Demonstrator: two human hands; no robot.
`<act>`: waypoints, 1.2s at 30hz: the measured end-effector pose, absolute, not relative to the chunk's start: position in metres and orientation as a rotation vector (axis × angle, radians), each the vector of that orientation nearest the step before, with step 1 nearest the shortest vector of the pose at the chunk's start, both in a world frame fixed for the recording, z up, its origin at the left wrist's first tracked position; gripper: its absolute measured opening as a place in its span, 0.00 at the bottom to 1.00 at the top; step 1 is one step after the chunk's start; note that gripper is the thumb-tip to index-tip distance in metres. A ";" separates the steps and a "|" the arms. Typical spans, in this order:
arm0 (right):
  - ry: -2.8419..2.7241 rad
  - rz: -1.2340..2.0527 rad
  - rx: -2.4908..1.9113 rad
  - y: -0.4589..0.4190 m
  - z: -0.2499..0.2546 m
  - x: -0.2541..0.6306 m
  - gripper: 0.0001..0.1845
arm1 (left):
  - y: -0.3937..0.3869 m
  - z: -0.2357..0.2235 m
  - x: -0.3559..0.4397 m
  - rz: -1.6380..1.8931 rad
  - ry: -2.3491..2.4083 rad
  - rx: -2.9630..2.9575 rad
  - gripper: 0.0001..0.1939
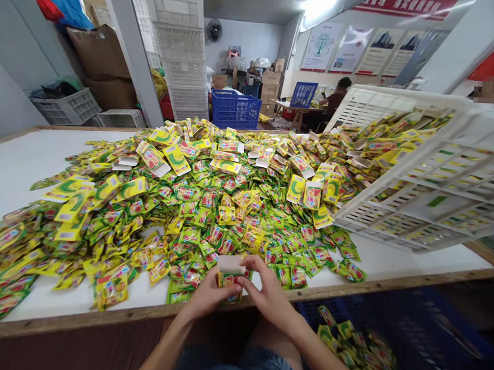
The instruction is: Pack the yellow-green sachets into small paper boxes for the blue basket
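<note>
A small yellow cardboard box (229, 262) with its pale flap standing up is held over the table's front edge. My left hand (206, 293) is closed around its left side. My right hand (267, 295) is closed at its right side, with thumb and forefinger at the open end. Whether a sachet sits between those right fingers I cannot make out. Just beyond both hands spreads a heap of green sachets (204, 216), with yellow sachets (255, 239) mixed in. Several more yellow boxes (176, 159) lie on top of the heap, some with flaps open.
At the right a white plastic crate (409, 208) lies tipped, boxes spilling from it. A wooden rim edges the white table (394, 268). Below right, a blue basket (423, 329) holds sachets. Behind stand a blue crate (236, 111), stacked white crates (181, 51) and a seated person (336, 104).
</note>
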State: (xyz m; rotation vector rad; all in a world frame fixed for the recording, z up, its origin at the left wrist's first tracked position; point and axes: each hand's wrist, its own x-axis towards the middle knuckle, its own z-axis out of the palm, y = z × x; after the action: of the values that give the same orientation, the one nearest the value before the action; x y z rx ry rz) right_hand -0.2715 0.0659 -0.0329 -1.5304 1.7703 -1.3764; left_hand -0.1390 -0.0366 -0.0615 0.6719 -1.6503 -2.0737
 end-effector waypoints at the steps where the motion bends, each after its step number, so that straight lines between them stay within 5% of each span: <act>1: 1.764 -1.444 -1.481 0.068 -0.039 -0.270 0.12 | -0.036 -0.061 -0.139 -2.066 -1.638 0.666 0.24; 9: 1.773 -1.554 -1.549 0.068 -0.054 -0.260 0.10 | -0.018 -0.068 -0.124 -1.698 -1.577 0.759 0.26; 14: 1.709 -1.522 -1.600 0.064 -0.047 -0.259 0.10 | -0.021 -0.080 -0.115 -1.331 -1.845 0.726 0.11; 18: 1.678 -1.624 -1.496 0.062 -0.043 -0.253 0.10 | -0.026 -0.074 -0.114 -1.335 -1.890 0.659 0.04; 21: 1.675 -1.658 -1.407 0.060 -0.043 -0.251 0.17 | -0.024 -0.070 -0.116 -1.396 -1.705 0.667 0.11; 23: 1.660 -1.628 -1.454 0.060 -0.042 -0.253 0.13 | -0.022 -0.067 -0.118 -1.447 -1.645 0.665 0.17; 36: 1.729 -1.664 -1.548 0.065 -0.042 -0.249 0.07 | -0.023 -0.053 -0.114 -1.268 -1.859 0.587 0.07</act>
State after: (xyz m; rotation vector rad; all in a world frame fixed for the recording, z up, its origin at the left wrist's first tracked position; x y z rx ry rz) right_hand -0.2485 0.0647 -0.0416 -1.5483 1.7292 -1.6644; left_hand -0.1138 -0.0230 -0.0527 0.5870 -1.8593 -1.2682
